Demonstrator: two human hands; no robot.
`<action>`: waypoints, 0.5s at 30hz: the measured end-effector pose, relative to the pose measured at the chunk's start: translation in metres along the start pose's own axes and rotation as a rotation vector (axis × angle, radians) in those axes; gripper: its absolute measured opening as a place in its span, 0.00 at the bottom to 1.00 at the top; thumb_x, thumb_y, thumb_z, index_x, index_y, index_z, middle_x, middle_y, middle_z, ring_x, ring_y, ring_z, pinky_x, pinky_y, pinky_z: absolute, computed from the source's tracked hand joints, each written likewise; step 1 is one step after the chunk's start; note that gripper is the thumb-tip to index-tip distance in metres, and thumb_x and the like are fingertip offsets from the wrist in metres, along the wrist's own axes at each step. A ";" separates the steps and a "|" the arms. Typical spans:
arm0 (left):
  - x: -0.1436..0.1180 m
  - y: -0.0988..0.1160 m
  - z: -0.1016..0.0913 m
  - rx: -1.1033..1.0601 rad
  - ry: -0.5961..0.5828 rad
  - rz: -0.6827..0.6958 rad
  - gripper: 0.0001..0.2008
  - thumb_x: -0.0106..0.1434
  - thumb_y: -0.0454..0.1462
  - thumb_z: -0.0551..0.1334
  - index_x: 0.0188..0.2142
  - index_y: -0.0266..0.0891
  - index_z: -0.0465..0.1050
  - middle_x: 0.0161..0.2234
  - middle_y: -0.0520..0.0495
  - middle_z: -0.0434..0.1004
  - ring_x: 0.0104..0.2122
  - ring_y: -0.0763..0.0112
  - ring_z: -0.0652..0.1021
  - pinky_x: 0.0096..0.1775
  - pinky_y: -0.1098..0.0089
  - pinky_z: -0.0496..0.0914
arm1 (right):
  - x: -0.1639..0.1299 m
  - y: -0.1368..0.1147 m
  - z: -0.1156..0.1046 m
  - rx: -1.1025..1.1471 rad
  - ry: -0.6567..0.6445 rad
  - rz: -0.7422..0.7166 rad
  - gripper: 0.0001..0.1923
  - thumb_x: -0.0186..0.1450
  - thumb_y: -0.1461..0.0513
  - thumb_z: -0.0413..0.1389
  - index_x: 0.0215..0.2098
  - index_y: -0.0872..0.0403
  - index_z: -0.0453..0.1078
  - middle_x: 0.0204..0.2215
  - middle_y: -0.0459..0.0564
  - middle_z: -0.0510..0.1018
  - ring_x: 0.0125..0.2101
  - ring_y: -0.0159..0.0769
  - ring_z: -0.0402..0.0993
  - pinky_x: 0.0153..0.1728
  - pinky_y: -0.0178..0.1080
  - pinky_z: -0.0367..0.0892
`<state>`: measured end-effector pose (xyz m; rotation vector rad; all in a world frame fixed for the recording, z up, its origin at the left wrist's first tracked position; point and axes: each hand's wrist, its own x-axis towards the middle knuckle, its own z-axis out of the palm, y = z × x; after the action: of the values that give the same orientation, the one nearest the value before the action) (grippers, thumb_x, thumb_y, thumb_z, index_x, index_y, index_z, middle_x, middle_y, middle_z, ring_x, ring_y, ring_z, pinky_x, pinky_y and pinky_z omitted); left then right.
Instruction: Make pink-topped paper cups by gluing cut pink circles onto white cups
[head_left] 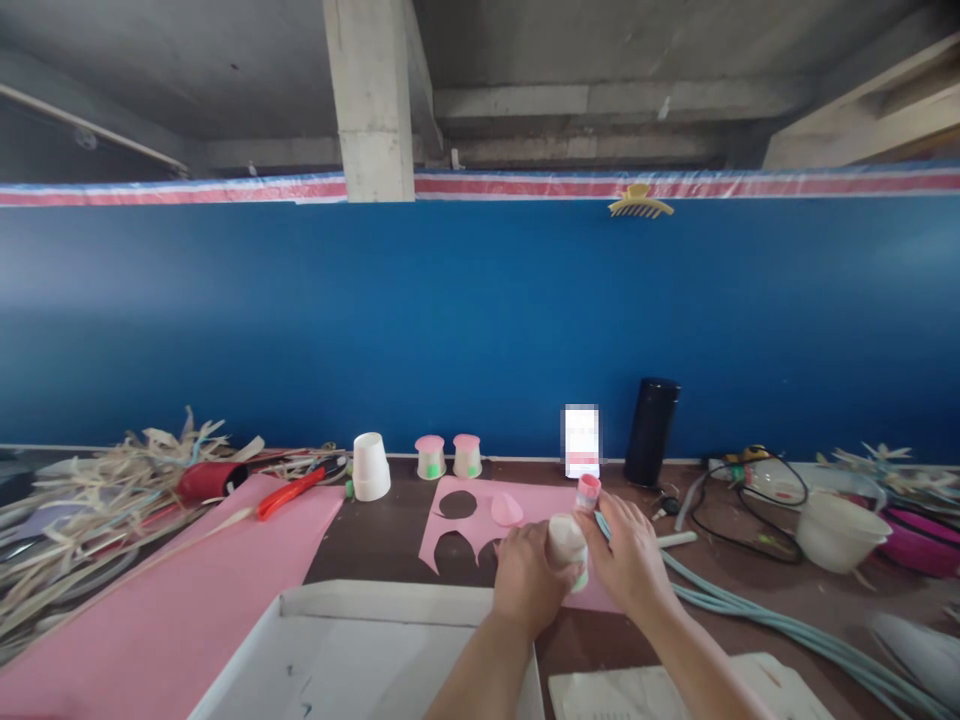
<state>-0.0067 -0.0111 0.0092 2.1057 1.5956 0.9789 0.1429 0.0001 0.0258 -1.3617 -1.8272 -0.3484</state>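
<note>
My left hand (531,575) is wrapped round a small white paper cup (567,540), tilted, with a bit of green low on its side. Close beside it, my right hand (628,550) grips a short tube with a red top (589,490), which looks like a glue stick. Both hands are above a pink sheet (480,500) with round holes cut in it. A loose pink disc (507,509) lies on that sheet. Farther back stand two upturned paper cups with pink tops, a left one (430,458) and a right one (466,457).
A white cup stack (371,467) stands at the back. Red-handled scissors (291,494) rest on a larger pink sheet (247,570). A white tray (375,660) sits in front. Rightward are a black cylinder (652,432), a lit phone (583,442), pale-blue cords (780,625) and a white bowl (840,530).
</note>
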 end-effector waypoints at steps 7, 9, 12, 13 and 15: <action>0.000 -0.002 0.001 0.000 0.001 -0.006 0.21 0.52 0.45 0.64 0.44 0.43 0.71 0.40 0.46 0.75 0.41 0.59 0.71 0.43 0.63 0.63 | 0.005 0.004 -0.008 0.180 0.056 0.126 0.13 0.66 0.53 0.47 0.34 0.53 0.65 0.32 0.52 0.74 0.35 0.42 0.69 0.38 0.41 0.62; 0.000 -0.003 0.001 0.000 -0.001 -0.004 0.21 0.51 0.46 0.64 0.45 0.43 0.70 0.40 0.47 0.75 0.41 0.59 0.71 0.43 0.63 0.63 | 0.005 0.006 -0.010 0.204 0.051 0.136 0.13 0.65 0.53 0.47 0.34 0.53 0.65 0.32 0.52 0.74 0.35 0.42 0.69 0.38 0.40 0.62; 0.000 -0.003 0.002 0.000 -0.004 0.001 0.21 0.52 0.47 0.63 0.45 0.44 0.70 0.40 0.48 0.75 0.41 0.59 0.71 0.43 0.64 0.63 | 0.002 0.004 -0.013 0.210 0.007 0.127 0.13 0.65 0.53 0.47 0.34 0.53 0.66 0.32 0.52 0.75 0.35 0.42 0.70 0.38 0.40 0.63; 0.000 -0.003 0.002 0.006 -0.007 -0.002 0.20 0.52 0.47 0.63 0.44 0.44 0.70 0.40 0.48 0.75 0.41 0.59 0.71 0.44 0.64 0.63 | 0.000 0.003 -0.014 0.206 -0.005 0.123 0.13 0.65 0.53 0.47 0.34 0.53 0.66 0.32 0.52 0.75 0.35 0.42 0.71 0.38 0.40 0.63; 0.000 -0.003 0.003 0.016 -0.007 -0.007 0.19 0.53 0.47 0.62 0.43 0.43 0.70 0.40 0.48 0.75 0.41 0.59 0.72 0.44 0.64 0.63 | -0.003 -0.001 -0.015 0.197 -0.017 0.117 0.13 0.65 0.53 0.48 0.36 0.53 0.67 0.33 0.52 0.75 0.36 0.43 0.71 0.38 0.40 0.63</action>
<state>-0.0068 -0.0093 0.0046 2.1110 1.6113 0.9579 0.1485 -0.0121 0.0336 -1.3298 -1.7372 -0.0930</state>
